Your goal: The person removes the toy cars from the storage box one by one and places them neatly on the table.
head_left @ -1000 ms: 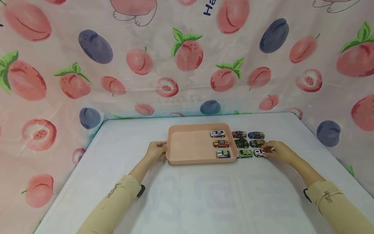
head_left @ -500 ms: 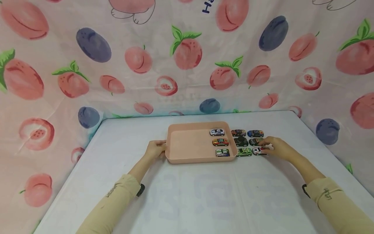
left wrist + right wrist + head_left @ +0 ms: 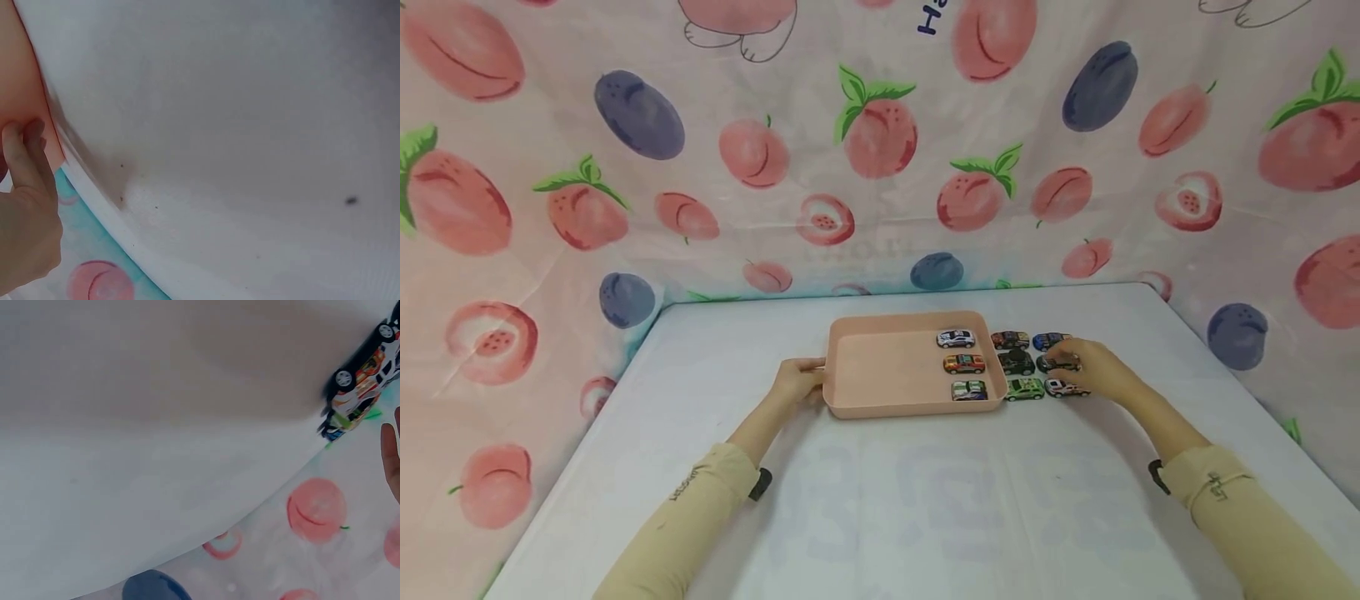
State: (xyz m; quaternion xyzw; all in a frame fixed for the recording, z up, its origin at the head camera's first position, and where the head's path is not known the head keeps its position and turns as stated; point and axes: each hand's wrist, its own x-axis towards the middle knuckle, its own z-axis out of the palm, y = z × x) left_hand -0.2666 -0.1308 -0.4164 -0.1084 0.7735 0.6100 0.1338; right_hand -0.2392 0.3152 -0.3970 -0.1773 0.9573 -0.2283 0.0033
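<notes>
A peach-coloured tray point(image 3: 872, 367) lies on the table with three toy cars in a column at its right side: a white one point(image 3: 956, 338), a red-and-yellow one point(image 3: 964, 364) and a white-and-green one point(image 3: 969, 390). My left hand point(image 3: 795, 383) touches the tray's left wall; its fingertips point(image 3: 34, 128) lie extended against the outer side. Right of the tray, my right hand point(image 3: 1099, 368) pinches a dark toy car point(image 3: 1058, 362) in the outer column, thumb and fingers over it. Just in front of that car sits a white-and-red toy car point(image 3: 1067, 388).
Other toy cars stand against the tray's right side: a dark red-patterned one point(image 3: 1011, 340), a black one point(image 3: 1017, 362) and a green one point(image 3: 1024, 389). A blue toy car point(image 3: 1049, 341) is behind the right hand. A fruit-print curtain point(image 3: 880, 200) rises beyond the white table point(image 3: 910, 492).
My right hand has moved back and left, from the white-and-red toy car to the dark one behind it. My left hand stays at the tray.
</notes>
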